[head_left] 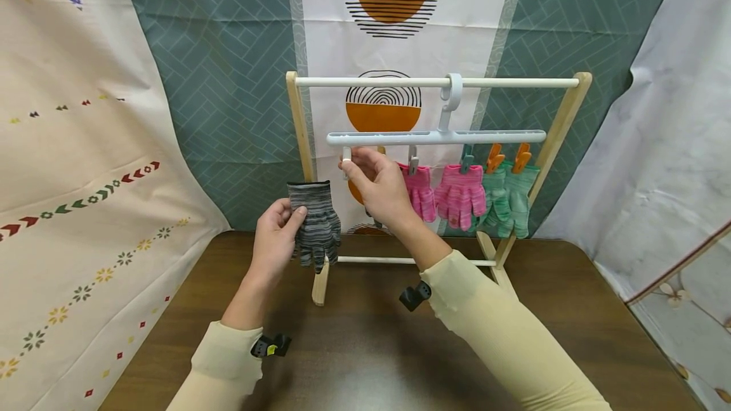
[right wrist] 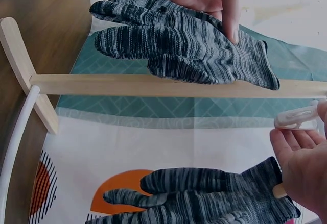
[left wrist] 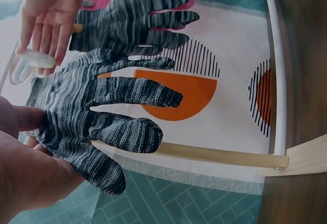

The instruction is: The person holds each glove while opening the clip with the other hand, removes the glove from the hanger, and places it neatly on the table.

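Note:
My left hand (head_left: pixel 271 240) pinches a grey-and-black striped knit glove (head_left: pixel 314 221) below its cuff, thumb in front, fingers of the glove hanging down. Just to the right, my right hand (head_left: pixel 385 189) holds a white clothespin (head_left: pixel 346 155) under the left end of a pale hanger bar (head_left: pixel 394 139). The held glove's cuff is apart from this clothespin (right wrist: pixel 296 117). A matching striped glove (left wrist: pixel 127 22) hangs behind my right hand, mostly hidden in the head view, on a tan clothespin (head_left: pixel 381 150).
Pink gloves (head_left: pixel 459 192) and green gloves (head_left: pixel 518 198) hang from grey, teal and orange clothespins farther right. The hanger hooks over the white top rod (head_left: pixel 371 82) of a wooden rack (head_left: pixel 301 125) on a brown table (head_left: pixel 354 347). Patterned cloth (head_left: pixel 217 81) stands behind.

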`<state>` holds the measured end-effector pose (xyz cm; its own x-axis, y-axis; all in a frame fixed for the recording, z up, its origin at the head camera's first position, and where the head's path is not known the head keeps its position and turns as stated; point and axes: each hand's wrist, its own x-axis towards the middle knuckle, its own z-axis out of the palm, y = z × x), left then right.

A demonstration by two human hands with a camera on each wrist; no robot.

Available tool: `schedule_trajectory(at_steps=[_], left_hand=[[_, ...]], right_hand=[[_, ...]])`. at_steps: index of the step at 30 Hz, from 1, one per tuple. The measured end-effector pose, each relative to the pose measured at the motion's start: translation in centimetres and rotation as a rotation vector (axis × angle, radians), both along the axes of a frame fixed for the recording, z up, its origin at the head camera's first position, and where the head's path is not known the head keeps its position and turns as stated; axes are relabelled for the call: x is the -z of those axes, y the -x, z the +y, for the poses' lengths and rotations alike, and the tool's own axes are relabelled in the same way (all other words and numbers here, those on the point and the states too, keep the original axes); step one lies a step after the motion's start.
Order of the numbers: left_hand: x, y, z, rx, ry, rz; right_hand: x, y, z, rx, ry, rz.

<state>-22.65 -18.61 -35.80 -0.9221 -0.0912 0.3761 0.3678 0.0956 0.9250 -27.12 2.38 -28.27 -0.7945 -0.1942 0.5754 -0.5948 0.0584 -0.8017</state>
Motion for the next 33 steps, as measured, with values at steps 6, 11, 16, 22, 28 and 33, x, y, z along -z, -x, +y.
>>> schedule_trajectory(at_steps=[6, 11, 16, 22, 28, 33], left_hand=[[0.2, -0.4, -0.8, -0.023, -0.005, -0.011], [0.2, -0.5, -1.4, -0.038, -0.028, 0.005], [0.2, -0.4, -2.1, -0.064, -0.017, 0.011], [0.1, -0.4, -2.7, -0.097, 0.000, 0.011], [0.1, -0.4, -3.5, -0.125, 0.010, -0.010], [0.2, -0.3, -4.6, -0.152, 0.026, -0.027]], right_hand=[[0.0, 0.2, 0.0, -0.010, 0.022, -0.015], [0.0, 0.1, 0.1, -0.016, 0.022, -0.023], [0.3, 0.0, 0.4, -0.028, 0.000, -0.037], [0.7, -0.1, 1.0, -0.045, -0.003, -0.003], [1.2, -0.6, 1.9, -0.043, -0.046, 0.024], [1.8, -1.1, 2.7, -0.036, -0.106, 0.055]])
